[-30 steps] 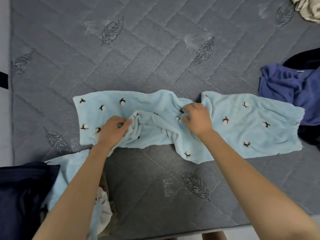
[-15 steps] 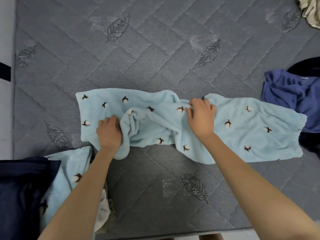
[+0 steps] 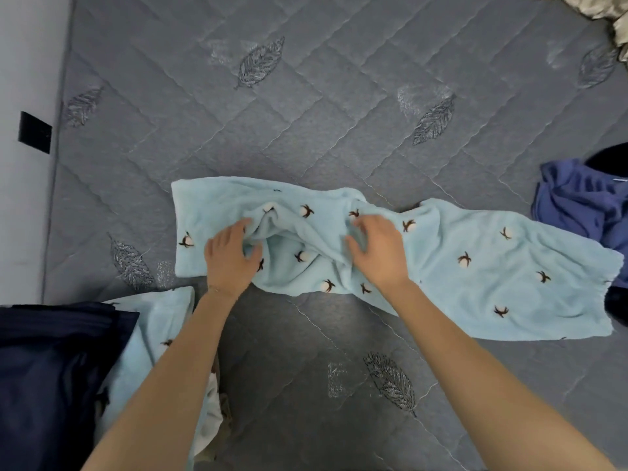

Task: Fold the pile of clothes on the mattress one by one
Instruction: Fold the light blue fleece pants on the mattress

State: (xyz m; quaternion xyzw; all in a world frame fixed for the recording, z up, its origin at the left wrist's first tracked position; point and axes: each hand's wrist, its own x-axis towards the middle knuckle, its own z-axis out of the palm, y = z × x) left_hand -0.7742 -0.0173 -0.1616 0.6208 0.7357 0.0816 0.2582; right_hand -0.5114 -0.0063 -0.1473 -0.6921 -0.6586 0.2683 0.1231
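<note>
A light blue fleece garment (image 3: 475, 266) with small cotton-flower marks lies stretched left to right across the grey quilted mattress (image 3: 306, 113). Its middle is bunched into folds. My left hand (image 3: 231, 260) rests on the left part, fingers curled into the bunched fabric. My right hand (image 3: 377, 249) lies on the middle, fingers bent and pinching a ridge of cloth. The garment's right end reaches the blue clothes at the right.
A dark navy garment (image 3: 51, 379) and a second light blue fleece piece (image 3: 159, 331) lie at the lower left. Blue clothing (image 3: 584, 205) and something dark sit at the right edge. Beige cloth (image 3: 611, 15) is at the top right. A wall (image 3: 30, 96) borders the left.
Both hands have shifted a little along the bunched middle of the garment, and the folds there have been pulled about. The left hand's fingers have spread from a tighter fist.
</note>
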